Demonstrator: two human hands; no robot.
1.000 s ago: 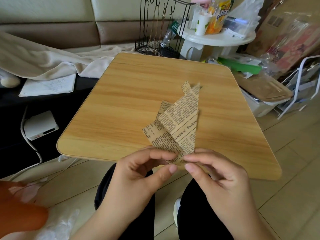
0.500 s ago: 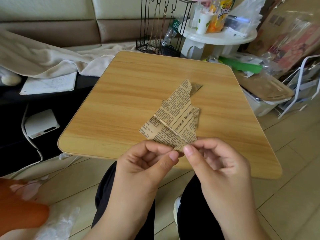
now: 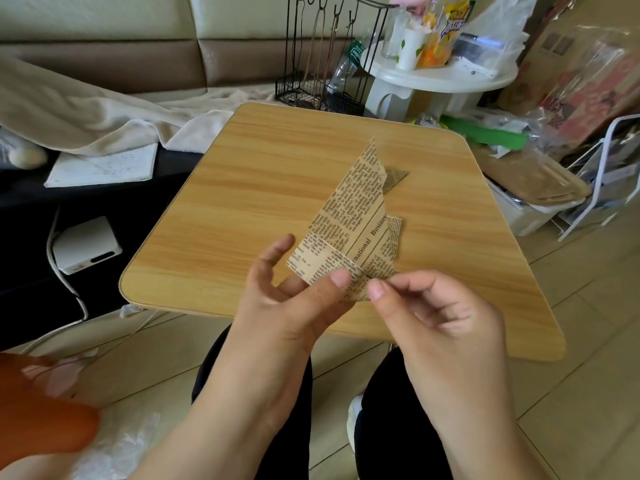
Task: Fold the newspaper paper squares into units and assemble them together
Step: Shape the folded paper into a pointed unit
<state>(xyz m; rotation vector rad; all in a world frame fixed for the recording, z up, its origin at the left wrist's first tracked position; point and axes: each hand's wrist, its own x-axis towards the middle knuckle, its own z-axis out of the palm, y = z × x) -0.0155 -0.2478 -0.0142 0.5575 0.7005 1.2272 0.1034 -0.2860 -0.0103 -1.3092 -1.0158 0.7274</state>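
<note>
A folded newspaper-print paper unit (image 3: pixel 356 216) is held up above the near half of the wooden table (image 3: pixel 263 188), its long point tilted up and away from me. My left hand (image 3: pixel 294 306) pinches its lower left flap, thumb on top and fingers underneath. My right hand (image 3: pixel 433 313) pinches the bottom tip of the unit between thumb and forefinger. A second folded piece (image 3: pixel 394 233) shows behind the unit's right edge. A small dark paper scrap (image 3: pixel 394 176) lies on the table behind the unit's tip.
A black wire rack (image 3: pixel 329 64) and a white round side table (image 3: pixel 440 77) with cups and snack bags stand beyond the table. A beige blanket and a notebook (image 3: pixel 104 166) lie to the left. Boxes and bags crowd the right side.
The unit has been lifted and turned, so its long point now tilts further up and right. Both hands have moved up over the table's near edge, and the left thumb now lies on the lower flap.
</note>
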